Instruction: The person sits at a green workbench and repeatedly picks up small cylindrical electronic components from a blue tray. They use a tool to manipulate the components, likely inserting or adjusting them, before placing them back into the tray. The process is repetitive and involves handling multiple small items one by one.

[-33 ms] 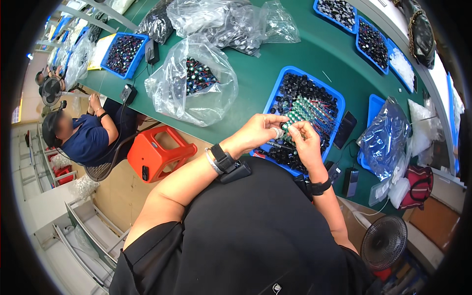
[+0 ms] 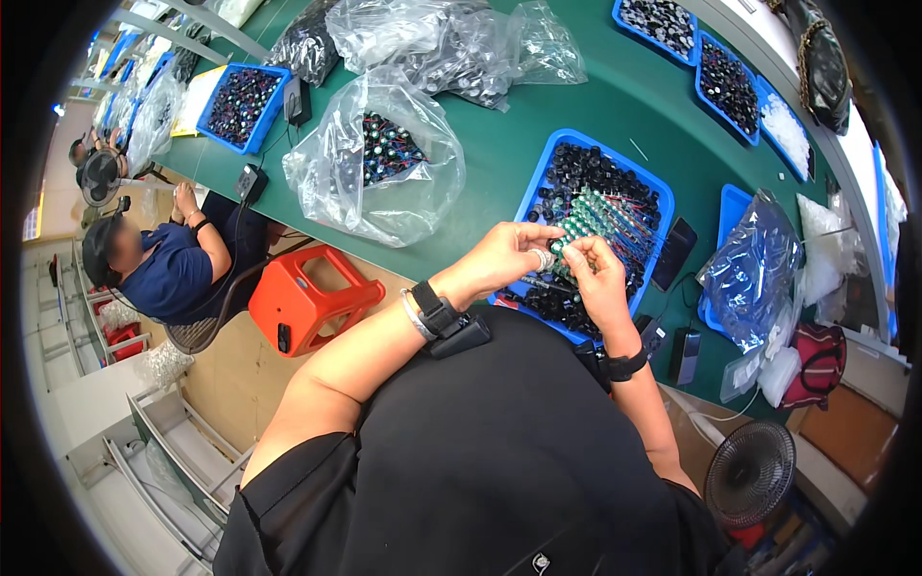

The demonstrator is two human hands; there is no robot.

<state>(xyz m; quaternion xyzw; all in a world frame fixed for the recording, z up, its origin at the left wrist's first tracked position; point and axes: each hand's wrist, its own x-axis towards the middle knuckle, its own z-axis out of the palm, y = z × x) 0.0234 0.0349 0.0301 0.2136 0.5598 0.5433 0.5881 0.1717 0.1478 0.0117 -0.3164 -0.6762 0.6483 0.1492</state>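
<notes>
Pinching together over the blue tray (image 2: 538, 192), the left hand (image 2: 504, 257) and right hand (image 2: 597, 278) met fingertip to fingertip on a small green part (image 2: 559, 248), each closed lightly around it. The part sat between the two thumbs, just above the tray's near corner, where black caps and green pieces with red wires (image 2: 615, 216) lay heaped on the green table (image 2: 499, 154).

Single head-worn fisheye looked steeply down past wearer's chest, facing green workbench (image 2: 538, 134) ahead. Near view: bench's near edge close below lens. Straight edges bowed toward dark circular rim.
</notes>
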